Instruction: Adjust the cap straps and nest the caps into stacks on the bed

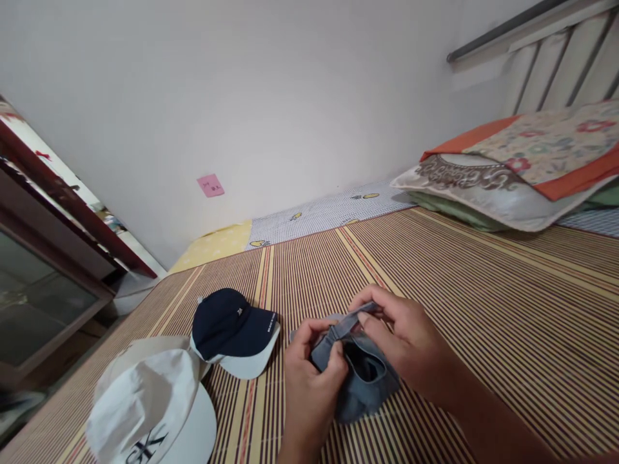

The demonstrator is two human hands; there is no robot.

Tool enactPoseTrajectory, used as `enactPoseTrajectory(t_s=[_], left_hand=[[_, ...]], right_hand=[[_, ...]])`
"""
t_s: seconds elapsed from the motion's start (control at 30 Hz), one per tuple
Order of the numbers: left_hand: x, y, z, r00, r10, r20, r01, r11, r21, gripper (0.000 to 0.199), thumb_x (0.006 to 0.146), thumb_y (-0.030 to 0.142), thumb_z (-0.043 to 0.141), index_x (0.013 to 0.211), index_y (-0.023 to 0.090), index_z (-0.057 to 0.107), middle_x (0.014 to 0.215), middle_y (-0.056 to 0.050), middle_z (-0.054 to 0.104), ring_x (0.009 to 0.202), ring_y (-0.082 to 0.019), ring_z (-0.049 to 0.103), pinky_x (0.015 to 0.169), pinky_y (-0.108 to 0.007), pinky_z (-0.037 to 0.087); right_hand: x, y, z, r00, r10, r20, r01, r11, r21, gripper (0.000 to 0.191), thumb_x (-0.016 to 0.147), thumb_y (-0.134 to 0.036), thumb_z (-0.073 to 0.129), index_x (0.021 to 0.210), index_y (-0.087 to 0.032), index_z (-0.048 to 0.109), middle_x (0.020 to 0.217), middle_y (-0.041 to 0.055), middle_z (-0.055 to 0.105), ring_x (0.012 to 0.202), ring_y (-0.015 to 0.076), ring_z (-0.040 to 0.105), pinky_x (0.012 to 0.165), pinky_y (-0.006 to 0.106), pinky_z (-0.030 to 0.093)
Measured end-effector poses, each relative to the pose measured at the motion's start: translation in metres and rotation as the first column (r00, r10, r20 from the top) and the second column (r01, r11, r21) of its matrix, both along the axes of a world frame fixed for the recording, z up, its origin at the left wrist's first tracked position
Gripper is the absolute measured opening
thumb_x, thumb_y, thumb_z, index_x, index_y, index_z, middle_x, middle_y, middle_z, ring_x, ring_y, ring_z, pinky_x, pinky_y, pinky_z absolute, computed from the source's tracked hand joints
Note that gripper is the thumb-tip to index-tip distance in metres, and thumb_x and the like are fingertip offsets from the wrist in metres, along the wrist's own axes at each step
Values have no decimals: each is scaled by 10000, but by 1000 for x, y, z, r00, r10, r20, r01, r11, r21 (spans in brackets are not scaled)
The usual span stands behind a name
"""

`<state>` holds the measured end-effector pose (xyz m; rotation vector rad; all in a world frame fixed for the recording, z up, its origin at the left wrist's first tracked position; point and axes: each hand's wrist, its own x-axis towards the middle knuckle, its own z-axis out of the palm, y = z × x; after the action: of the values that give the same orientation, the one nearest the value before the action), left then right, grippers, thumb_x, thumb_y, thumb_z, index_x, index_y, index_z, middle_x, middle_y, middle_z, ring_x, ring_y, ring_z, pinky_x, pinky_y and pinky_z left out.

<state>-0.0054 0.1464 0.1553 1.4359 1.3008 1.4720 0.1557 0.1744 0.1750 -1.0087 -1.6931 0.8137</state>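
Observation:
A blue-grey baseball cap (360,396) rests on the striped mat, its back opening facing me. My left hand (312,374) pinches the cap's back strap near the buckle, thumb on the near side. The strap's other end sits between the thumb and fingers of my right hand (401,332). Between the two hands the strap runs stretched and slightly slanted. Left of my hands lies a navy cap (222,325) stacked over a pale cap (251,357). Nearer to me is a white cap (149,399) with black letters, overlapping a beige cap (140,351).
A striped bamboo mat (464,303) covers the bed. Pillows (483,193) with an orange floral cover (546,148) are piled at the far right. On the white wall is a pink note (210,185). A glass-fronted cabinet (43,303) stands at the left.

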Motion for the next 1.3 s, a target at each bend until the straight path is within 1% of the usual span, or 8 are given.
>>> enactPoseTrajectory(t_s=[0.17,0.3,0.4,0.57,0.83,1.07,1.17,1.3], left_hand=[[-4,3,0,964,-108,244,123,991,-50,182,775,235,737,949,193,705,811,-15,734,756,-153,657,725,-234,498],[-6,3,0,920,-153,362,197,977,-88,244,743,294,807,942,189,715,743,3,695,705,-137,620,697,-222,491],[-10,3,0,876,-192,441,260,961,-98,284,751,349,831,946,177,717,680,24,639,627,-102,552,625,-192,442],[-22,3,-3,818,-220,532,308,948,-82,346,739,351,874,992,181,711,681,35,624,591,-70,514,576,-155,404],[-28,0,3,773,-189,605,246,969,-12,336,698,312,900,973,213,735,669,35,623,605,-80,559,572,-145,435],[-41,-3,4,782,-250,571,222,968,120,260,728,280,875,948,249,740,749,16,669,665,-101,608,648,-189,508],[-44,-1,10,820,-147,553,173,985,5,318,741,297,875,1021,242,734,751,14,678,636,-92,608,596,-164,492],[-48,5,14,869,-20,494,65,995,-74,364,756,315,871,1074,224,721,808,-4,711,685,-95,637,613,-147,497]], right_hand=[[6,-2,7,981,184,66,-179,981,-68,237,929,-236,566,1143,-247,666,1081,35,742,1037,217,683,910,343,500],[6,2,6,953,272,133,-251,955,-158,107,921,-218,573,910,-221,680,877,2,715,834,183,652,738,305,462],[7,5,3,964,214,160,-194,972,-131,140,944,-242,547,828,-217,621,774,-17,647,744,166,582,666,299,400],[12,8,-1,966,124,227,-104,990,-98,180,973,-281,519,806,-226,556,756,-25,601,722,163,541,642,304,357],[16,11,-7,975,25,222,-11,998,-63,199,977,-295,477,790,-235,511,699,-35,550,667,161,509,621,307,337],[24,18,-7,976,-83,203,83,996,8,182,925,-261,458,748,-235,489,642,-43,472,595,148,441,565,296,299],[28,18,-4,997,-38,65,41,998,-54,199,936,-303,490,751,-233,507,633,-61,414,567,128,383,524,274,276],[31,12,-1,983,87,-162,-113,982,-154,224,950,-373,580,785,-223,557,642,-69,407,559,109,357,492,243,270]])
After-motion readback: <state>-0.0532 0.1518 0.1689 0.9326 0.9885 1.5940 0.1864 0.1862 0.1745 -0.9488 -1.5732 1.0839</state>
